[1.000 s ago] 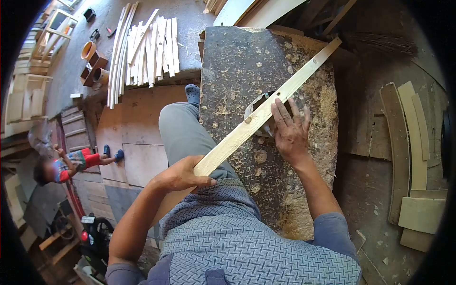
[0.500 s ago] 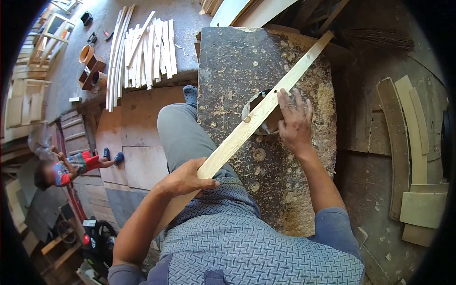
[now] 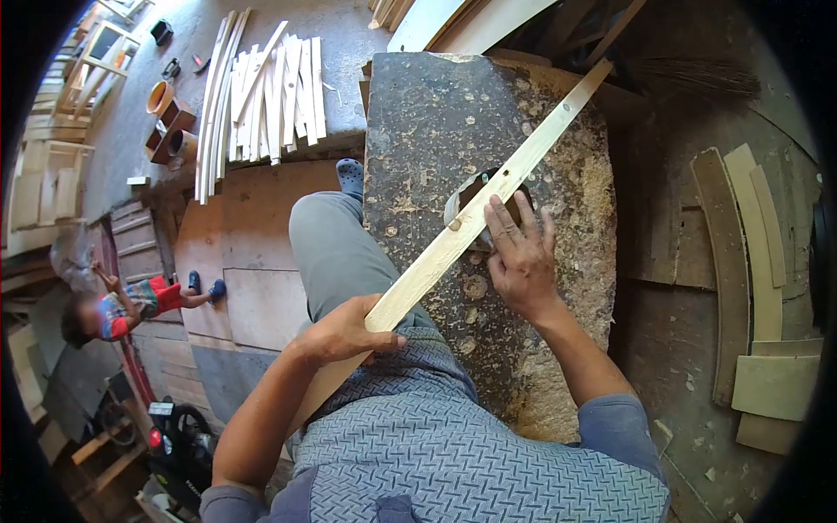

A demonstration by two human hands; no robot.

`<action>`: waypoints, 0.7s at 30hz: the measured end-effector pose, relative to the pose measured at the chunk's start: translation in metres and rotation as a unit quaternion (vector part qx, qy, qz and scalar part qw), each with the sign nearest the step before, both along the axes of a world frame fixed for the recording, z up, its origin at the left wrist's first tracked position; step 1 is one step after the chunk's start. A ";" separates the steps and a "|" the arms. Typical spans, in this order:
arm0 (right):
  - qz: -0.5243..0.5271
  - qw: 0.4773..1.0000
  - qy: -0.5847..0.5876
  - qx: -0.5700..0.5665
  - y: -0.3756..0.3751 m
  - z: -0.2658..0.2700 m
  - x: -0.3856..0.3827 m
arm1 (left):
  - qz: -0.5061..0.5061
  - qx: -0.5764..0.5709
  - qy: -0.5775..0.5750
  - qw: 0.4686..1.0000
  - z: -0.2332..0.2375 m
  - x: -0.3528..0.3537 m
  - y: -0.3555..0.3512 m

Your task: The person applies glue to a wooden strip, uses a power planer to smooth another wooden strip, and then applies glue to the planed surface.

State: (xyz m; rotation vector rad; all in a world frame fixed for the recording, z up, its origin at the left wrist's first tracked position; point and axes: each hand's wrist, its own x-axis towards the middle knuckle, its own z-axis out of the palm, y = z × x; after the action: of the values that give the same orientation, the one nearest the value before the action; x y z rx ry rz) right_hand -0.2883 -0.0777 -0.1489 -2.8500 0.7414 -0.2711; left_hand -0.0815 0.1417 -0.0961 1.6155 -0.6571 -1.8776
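Note:
A long pale wooden slat [image 3: 532,152] lies diagonally across a dark work table [image 3: 418,113] strewn with sawdust. My left hand [image 3: 344,334] grips the slat's near end above my lap. My right hand [image 3: 520,257] rests flat on the table with its fingertips pressing the slat's edge, just over a round opening [image 3: 466,193] in the table top where the slat passes. The slat's far end reaches past the table's back right corner.
A bundle of cut slats [image 3: 261,87] lies on the floor at the back left, beside wooden boxes [image 3: 170,126]. Curved wooden pieces [image 3: 754,253] lie on the right. A person [image 3: 113,309] sits on the floor at left. A power tool [image 3: 174,444] stands bottom left.
My right hand slid back toward me along the slat, from beside the opening to just below it. The slat shifted slightly along its length.

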 end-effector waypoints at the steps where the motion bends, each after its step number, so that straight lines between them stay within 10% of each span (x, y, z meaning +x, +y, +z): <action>1: 0.005 1.000 0.017 -0.014 -0.001 0.002 0.000 | -0.001 0.001 0.002 1.000 -0.001 -0.001 0.000; 21: -0.024 1.000 -0.009 -0.002 -0.002 -0.001 -0.001 | 0.016 0.022 0.019 0.999 -0.003 -0.004 0.002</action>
State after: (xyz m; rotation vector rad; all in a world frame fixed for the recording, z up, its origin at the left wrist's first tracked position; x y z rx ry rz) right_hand -0.2891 -0.0798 -0.1500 -2.8323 0.8058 -0.3060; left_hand -0.0851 0.1438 -0.0989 1.6044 -0.5738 -1.9083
